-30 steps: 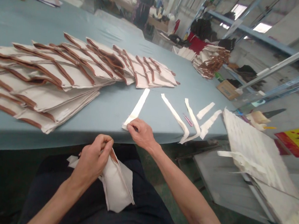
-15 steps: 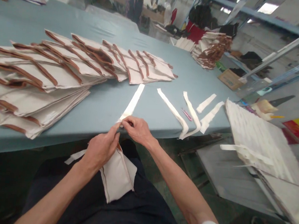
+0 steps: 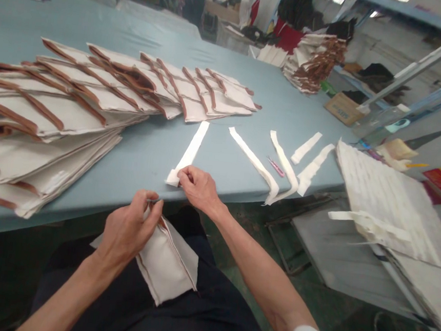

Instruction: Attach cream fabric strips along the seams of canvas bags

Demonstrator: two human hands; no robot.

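A cream fabric piece with brown edging [image 3: 169,264] lies over my lap. My left hand [image 3: 128,227] is closed on its upper end just below the table edge, with a small greyish bit showing between thumb and forefinger that I cannot make out. My right hand [image 3: 199,187] pinches the near end of a white strip [image 3: 193,147] at the table's front edge. That end is folded over, and the rest runs flat away from me. More white strips [image 3: 254,158] lie to the right, with a small pink-handled tool [image 3: 275,166] among them.
Overlapping cream pieces with brown edges [image 3: 107,86] cover the left of the blue-green table [image 3: 144,159]. Another stack [image 3: 312,60] stands at the far right. A board with pale strips [image 3: 387,200] and a cardboard box [image 3: 343,108] are on the right.
My hands have parted. The left has drawn back toward my lap, pulling the fabric piece's upper end left, while the right stays at the strip's end, which is now uncovered and visibly folded.
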